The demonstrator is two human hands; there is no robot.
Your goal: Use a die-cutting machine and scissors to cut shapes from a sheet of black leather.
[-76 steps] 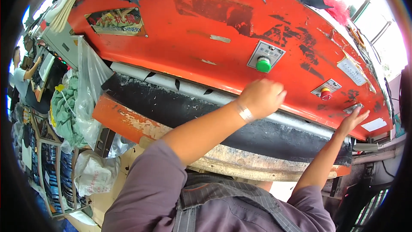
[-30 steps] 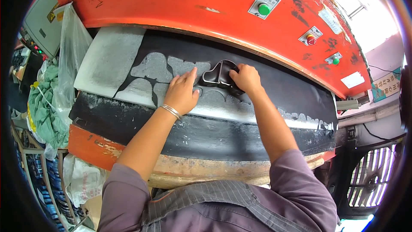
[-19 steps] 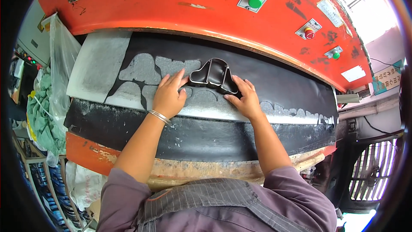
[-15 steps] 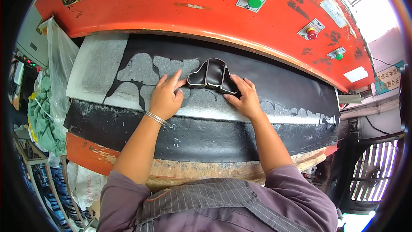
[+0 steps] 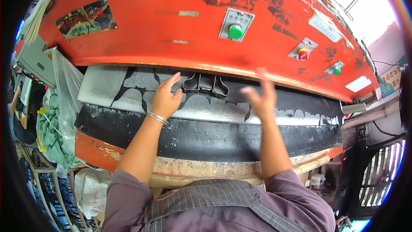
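A metal cutting die (image 5: 206, 89) with several compartments stands on a black sheet (image 5: 288, 99), its far part hidden behind the lower edge of a red press (image 5: 171, 53). My left hand (image 5: 166, 99), with a bangle on its wrist, hovers or rests just left of the die; its fingers are stretched and hold nothing. To the right of the die my right hand (image 5: 262, 99) is raised and smeared by motion, with thumb and fingers apart and nothing in it. Shapes cut out of the sheet leave grey gaps around my left hand.
On the press front are a green button (image 5: 235, 32), a red knob (image 5: 303, 54) and a smaller green button (image 5: 337, 71). A black mat (image 5: 206, 139) hangs over the near side. Clear plastic (image 5: 66, 77) and a green bag (image 5: 56, 124) hang at the left.
My right hand has let go of the die and lifted up toward the press front. The left hand remains beside the die. The view has tilted up, and the press edge now covers the die's far part.
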